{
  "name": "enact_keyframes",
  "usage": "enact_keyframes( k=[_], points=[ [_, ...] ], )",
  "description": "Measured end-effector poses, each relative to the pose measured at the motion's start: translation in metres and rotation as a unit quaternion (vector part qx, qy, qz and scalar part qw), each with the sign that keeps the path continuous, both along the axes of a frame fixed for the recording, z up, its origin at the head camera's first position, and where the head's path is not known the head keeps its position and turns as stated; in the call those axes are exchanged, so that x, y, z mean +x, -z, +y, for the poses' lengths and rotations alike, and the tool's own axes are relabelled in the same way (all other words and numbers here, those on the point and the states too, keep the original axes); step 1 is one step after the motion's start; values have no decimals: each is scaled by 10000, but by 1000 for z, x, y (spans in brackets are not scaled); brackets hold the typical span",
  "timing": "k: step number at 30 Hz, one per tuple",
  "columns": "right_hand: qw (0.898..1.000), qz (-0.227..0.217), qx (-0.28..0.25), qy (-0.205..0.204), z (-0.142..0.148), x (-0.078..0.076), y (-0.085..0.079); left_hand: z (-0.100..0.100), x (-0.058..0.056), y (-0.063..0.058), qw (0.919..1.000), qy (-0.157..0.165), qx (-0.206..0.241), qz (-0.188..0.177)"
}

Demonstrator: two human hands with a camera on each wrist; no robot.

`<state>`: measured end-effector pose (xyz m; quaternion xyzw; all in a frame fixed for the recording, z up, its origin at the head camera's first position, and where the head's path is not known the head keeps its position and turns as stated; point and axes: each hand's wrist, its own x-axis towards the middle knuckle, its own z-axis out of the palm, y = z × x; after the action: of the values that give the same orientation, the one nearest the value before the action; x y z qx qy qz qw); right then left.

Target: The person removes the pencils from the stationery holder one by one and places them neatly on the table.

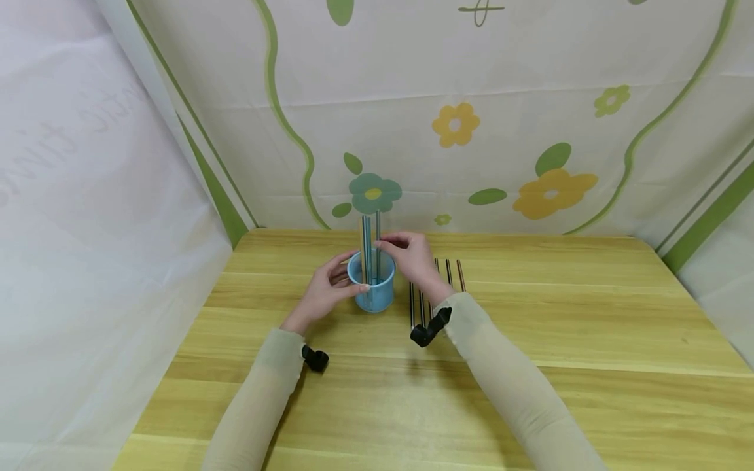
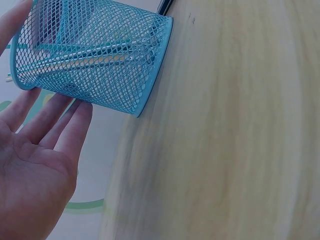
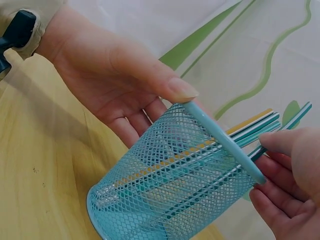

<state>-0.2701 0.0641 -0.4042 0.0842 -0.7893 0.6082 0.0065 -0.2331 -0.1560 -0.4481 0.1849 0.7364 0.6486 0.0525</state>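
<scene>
A light blue mesh pen holder stands upright on the table. My left hand holds it from the left, thumb on the near rim and fingers along the far side. With thumb and fingertips, my right hand pinches a teal metallic straw at the holder's right rim. That straw's lower end is inside the mesh. Beside it, a gold straw and teal ones lean together in the holder. In the left wrist view, the mesh partly veils the contents.
To the right of the holder, several dark straws and a reddish-brown straw lie on the wooden table, partly hidden by my right wrist. A flower-patterned cloth hangs behind the table's far edge.
</scene>
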Motion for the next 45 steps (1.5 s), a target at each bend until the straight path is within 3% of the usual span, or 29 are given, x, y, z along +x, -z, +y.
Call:
enact_keyframes(
  k=[11,25,45],
  points=[
    [9996,88,-232,128,5,2,-8,-1,-1,1,10000,-33,-34,18],
    [9957,-27,-925,98,13,4,-22,0,-1,-2,10000,-48,-69,-5],
    [9912,155,-1235,439,25,10,-34,-1,-1,1,10000,-50,-10,39]
  ],
)
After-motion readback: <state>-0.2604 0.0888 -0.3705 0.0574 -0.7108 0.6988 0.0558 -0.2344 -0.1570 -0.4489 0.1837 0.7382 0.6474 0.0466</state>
